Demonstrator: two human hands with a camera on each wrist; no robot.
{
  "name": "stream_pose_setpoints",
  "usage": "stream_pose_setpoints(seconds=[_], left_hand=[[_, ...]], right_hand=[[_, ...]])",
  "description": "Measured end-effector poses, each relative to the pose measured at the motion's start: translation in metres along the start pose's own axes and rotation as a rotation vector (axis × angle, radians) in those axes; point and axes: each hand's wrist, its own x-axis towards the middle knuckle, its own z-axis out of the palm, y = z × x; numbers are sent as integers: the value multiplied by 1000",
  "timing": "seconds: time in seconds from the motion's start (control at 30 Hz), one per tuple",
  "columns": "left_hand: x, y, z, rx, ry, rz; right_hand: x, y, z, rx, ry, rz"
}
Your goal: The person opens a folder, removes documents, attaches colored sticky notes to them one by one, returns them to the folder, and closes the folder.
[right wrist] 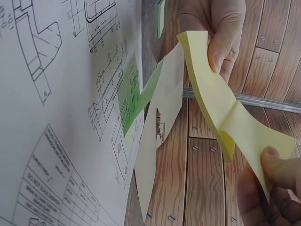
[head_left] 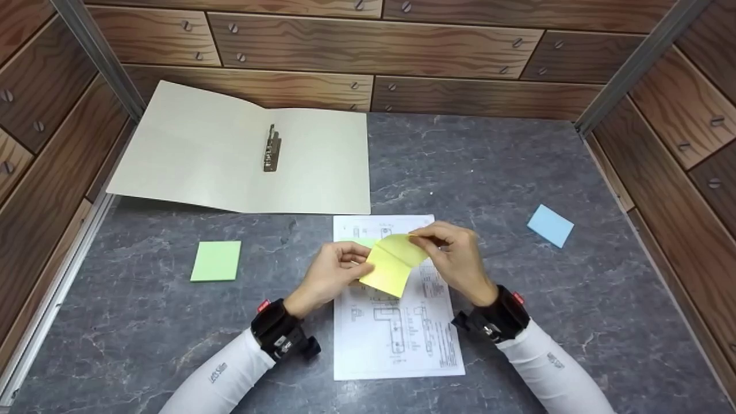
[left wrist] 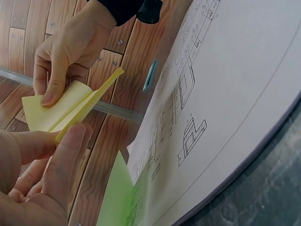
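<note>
Between my two hands, above a printed drawing sheet, is a yellow sticky note pad. My left hand pinches the pad's left edge between thumb and fingers. With thumb and fingertips, my right hand grips the top yellow note, which is bent up and partly peeled from the pad. In the right wrist view the note still meets the pad along one strip. A green sticky note is on the drawing sheet beneath, its free end lifting; the pad partly hides it in the head view.
An opened cream folder with a metal clip lies at the back left. A green sticky note pad is on the left of the table, a blue one on the right. Wood-patterned walls enclose the back and sides.
</note>
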Motion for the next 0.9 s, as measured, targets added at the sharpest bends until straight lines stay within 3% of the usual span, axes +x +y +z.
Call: stream_pose_setpoints(seconds=[0.9], left_hand=[[0, 1, -1, -15, 6, 8]], right_hand=[[1, -1, -4, -26, 93, 47]])
